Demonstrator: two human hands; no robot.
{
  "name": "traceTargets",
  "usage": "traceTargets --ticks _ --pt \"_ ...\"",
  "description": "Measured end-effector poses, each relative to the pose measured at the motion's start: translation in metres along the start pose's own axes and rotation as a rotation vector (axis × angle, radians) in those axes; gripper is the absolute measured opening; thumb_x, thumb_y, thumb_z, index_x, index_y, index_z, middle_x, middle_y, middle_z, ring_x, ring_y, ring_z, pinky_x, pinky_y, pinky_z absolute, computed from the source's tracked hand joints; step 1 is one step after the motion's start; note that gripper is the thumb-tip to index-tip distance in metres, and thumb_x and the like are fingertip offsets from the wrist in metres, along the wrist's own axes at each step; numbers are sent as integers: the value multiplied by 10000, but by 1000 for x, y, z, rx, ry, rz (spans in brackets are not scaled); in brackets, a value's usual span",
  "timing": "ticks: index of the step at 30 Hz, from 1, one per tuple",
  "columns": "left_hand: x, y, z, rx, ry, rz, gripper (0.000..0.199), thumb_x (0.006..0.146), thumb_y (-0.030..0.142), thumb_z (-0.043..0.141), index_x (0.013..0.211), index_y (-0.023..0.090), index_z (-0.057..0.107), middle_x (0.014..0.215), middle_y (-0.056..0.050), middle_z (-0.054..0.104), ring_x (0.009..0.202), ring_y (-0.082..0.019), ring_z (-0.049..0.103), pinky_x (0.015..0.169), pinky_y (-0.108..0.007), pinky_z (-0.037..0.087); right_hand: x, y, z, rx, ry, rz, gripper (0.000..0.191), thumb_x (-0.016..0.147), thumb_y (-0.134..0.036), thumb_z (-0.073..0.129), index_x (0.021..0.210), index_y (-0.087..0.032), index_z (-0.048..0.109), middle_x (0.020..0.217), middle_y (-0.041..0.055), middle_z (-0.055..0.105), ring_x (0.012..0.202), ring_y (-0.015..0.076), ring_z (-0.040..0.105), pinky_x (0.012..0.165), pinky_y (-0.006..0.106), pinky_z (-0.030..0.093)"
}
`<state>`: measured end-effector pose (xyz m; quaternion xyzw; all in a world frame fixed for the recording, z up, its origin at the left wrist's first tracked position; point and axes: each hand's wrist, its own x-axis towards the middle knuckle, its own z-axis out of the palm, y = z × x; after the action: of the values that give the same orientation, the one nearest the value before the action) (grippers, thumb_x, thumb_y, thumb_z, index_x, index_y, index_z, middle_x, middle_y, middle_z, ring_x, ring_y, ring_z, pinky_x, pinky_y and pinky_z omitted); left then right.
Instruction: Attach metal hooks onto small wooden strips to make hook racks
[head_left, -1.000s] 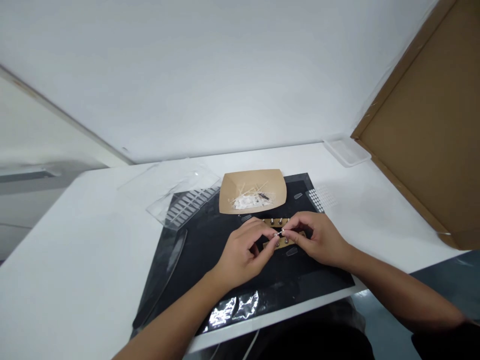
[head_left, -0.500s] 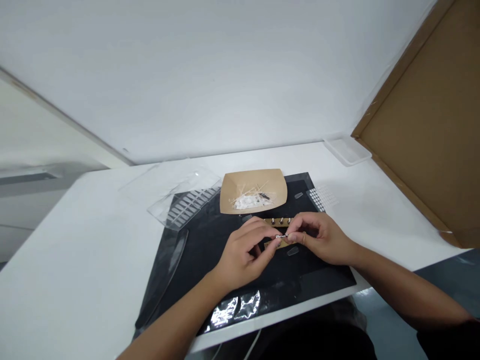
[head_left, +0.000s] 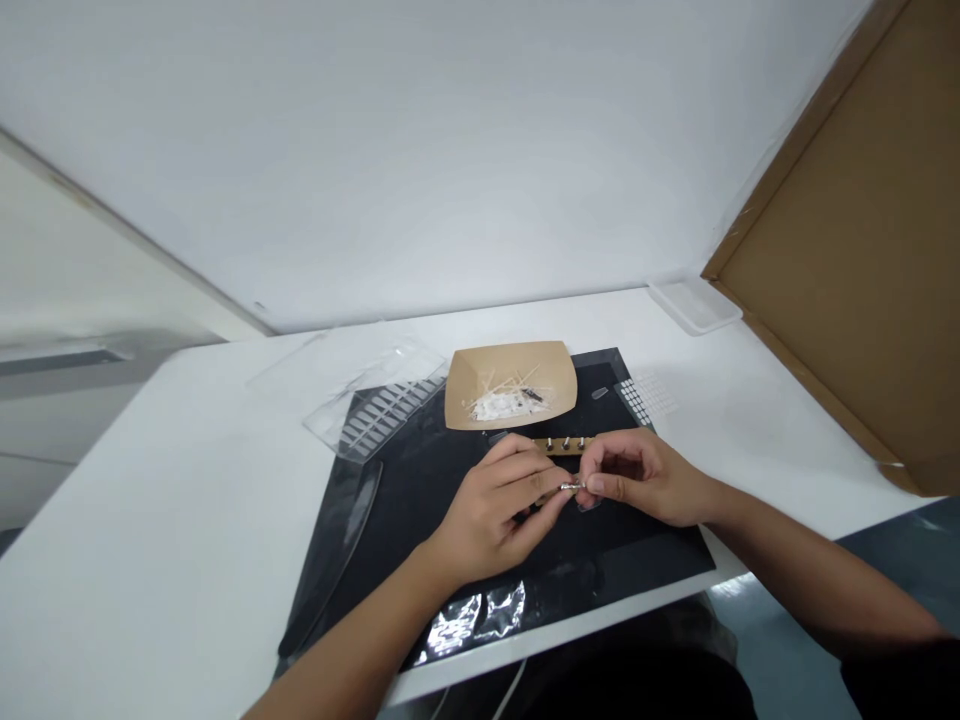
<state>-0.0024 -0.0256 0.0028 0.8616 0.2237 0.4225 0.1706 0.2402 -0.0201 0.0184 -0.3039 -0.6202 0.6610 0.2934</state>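
Observation:
My left hand and my right hand meet fingertip to fingertip over the black mat. Between them is a small shiny metal piece, too small to make out fully. My left thumb and fingers pinch one end, while my right thumb and forefinger close on the other. Just behind the hands lies a tan strip bearing several small silver pegs, partly covered by my fingers. One clear nail tip shows under my right fingers, and another clear nail tip rests farther back.
A brown paper tray holds white bits and thin sticks. To its left, a clear case contains rows of nail tips. A sheet of white dots lies at the mat's right edge. A translucent plastic tray stands near the cardboard panel.
Both hands have come slightly nearer to me with the metal piece, and the fingertips are closer together. The view has shifted a little.

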Motion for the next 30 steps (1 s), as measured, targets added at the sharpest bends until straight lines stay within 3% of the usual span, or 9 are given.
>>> traceTargets --ticks 10,19,23,30 --pt "-1 -6 -1 -18 -74 8 229 953 81 663 1130 217 710 912 -46 751 787 -166 663 891 -402 573 -2 1 0 -665 16 -310 159 1076 -261 485 938 -216 552 885 13 626 786 167 582 746 304 461" --pt "-1 -5 -1 -23 -79 13 250 954 84 648 1152 220 717 889 -48 728 777 -167 645 859 -393 574 0 10 -3 -946 -32 -336 89 1050 -188 429 996 -232 485 937 38 636 820 200 569 741 321 416" --pt "1 -5 0 -51 -71 19 228 947 80 649 1121 213 712 865 -43 723 747 -159 634 862 -395 569 1 9 -4 -968 -74 -361 103 1031 -160 423 1004 -230 495 975 54 659 858 211 586 763 334 433" --pt "7 2 0 -102 -74 8 194 986 123 607 1104 216 729 783 -29 707 679 -155 624 822 -388 556 -2 -1 -5 -824 -112 -357 231 1134 -319 334 996 -234 498 934 27 626 832 190 558 780 326 447"
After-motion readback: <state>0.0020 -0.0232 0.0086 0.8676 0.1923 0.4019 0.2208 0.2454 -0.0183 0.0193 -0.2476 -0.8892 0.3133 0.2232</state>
